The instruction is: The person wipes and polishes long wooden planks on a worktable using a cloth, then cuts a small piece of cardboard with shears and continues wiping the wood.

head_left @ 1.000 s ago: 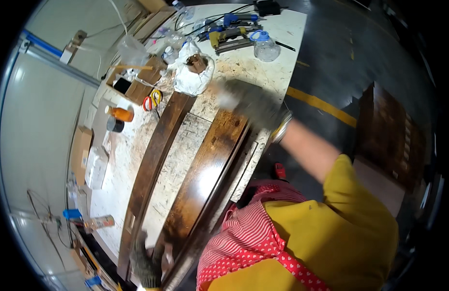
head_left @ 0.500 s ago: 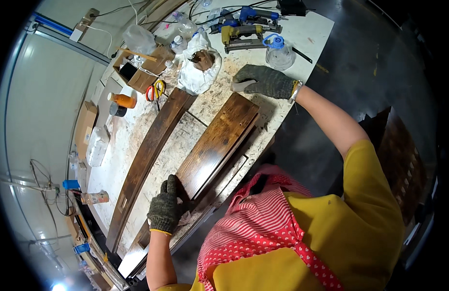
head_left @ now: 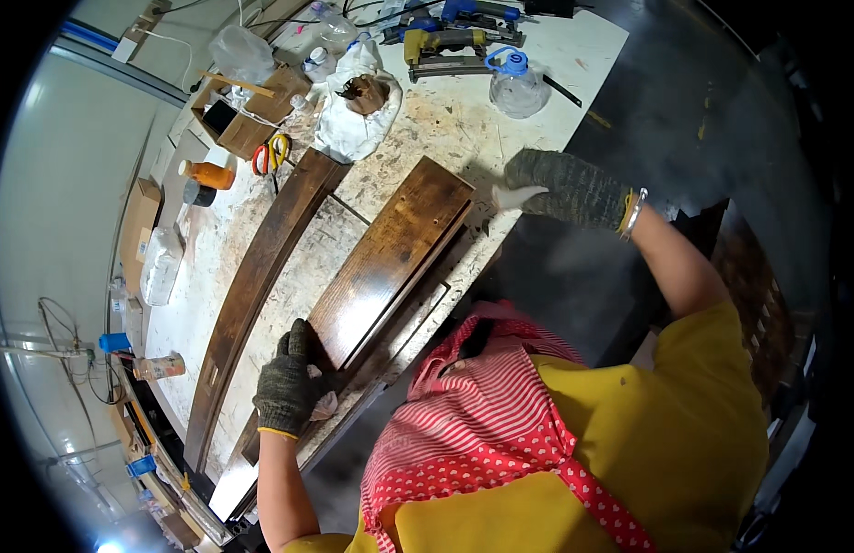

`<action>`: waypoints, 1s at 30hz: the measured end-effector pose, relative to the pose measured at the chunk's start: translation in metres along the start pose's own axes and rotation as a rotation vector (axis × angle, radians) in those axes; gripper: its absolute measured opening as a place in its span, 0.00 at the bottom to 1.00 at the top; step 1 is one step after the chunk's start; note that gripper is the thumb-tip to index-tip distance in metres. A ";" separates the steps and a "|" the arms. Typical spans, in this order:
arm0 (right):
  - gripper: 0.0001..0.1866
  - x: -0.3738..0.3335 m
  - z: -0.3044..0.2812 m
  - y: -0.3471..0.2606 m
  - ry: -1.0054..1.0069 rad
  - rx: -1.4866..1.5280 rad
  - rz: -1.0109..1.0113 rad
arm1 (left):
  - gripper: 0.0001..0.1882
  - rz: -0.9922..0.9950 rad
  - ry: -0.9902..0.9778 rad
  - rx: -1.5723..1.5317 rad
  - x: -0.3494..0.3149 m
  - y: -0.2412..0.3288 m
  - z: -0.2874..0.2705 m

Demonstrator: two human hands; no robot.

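Stained white worktable (head_left: 574, 64) beneath glossy brown wooden board (head_left: 390, 249), slimmer rail (head_left: 258, 267) left of board, gloved right hand (head_left: 565, 189) near board's far right corner, pinching white scrap (head_left: 517, 196), gloved left hand (head_left: 288, 385) at board's near end, grip unclear

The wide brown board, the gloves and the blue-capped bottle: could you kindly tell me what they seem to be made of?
Board: apparently wood, glossy dark-brown finish; grain shows and light glares off it.
Gloves: seemingly matte knitted yarn, by the ribbed texture; fibre unclear.
Bottle: probably clear, smooth plastic, since it is see-through, though glass is possible.
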State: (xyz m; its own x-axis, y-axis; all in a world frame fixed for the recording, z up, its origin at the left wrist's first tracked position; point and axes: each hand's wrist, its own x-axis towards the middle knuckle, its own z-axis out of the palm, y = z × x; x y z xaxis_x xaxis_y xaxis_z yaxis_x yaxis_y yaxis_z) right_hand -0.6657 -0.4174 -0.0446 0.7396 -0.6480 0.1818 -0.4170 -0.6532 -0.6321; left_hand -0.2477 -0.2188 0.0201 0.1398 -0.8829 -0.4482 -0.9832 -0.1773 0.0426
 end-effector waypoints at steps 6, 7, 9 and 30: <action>0.19 0.004 0.053 -0.022 0.507 0.077 0.142 | 0.51 0.003 -0.014 0.020 0.004 0.002 -0.001; 0.19 0.007 0.058 -0.029 0.553 0.028 0.137 | 0.52 -0.006 -0.018 0.041 0.002 0.001 -0.001; 0.18 0.011 0.072 -0.042 0.558 0.014 0.131 | 0.52 -0.007 -0.006 0.056 0.000 -0.001 0.003; 0.21 0.026 0.162 -0.147 0.507 -0.328 0.197 | 0.48 0.084 0.048 0.049 -0.010 -0.012 0.004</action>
State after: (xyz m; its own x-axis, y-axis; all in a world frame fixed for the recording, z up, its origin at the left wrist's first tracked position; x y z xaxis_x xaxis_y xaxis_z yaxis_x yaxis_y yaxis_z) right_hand -0.4995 -0.2751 -0.0689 0.3243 -0.8206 0.4706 -0.7192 -0.5370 -0.4408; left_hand -0.2377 -0.2061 0.0205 0.0612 -0.9138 -0.4014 -0.9961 -0.0815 0.0337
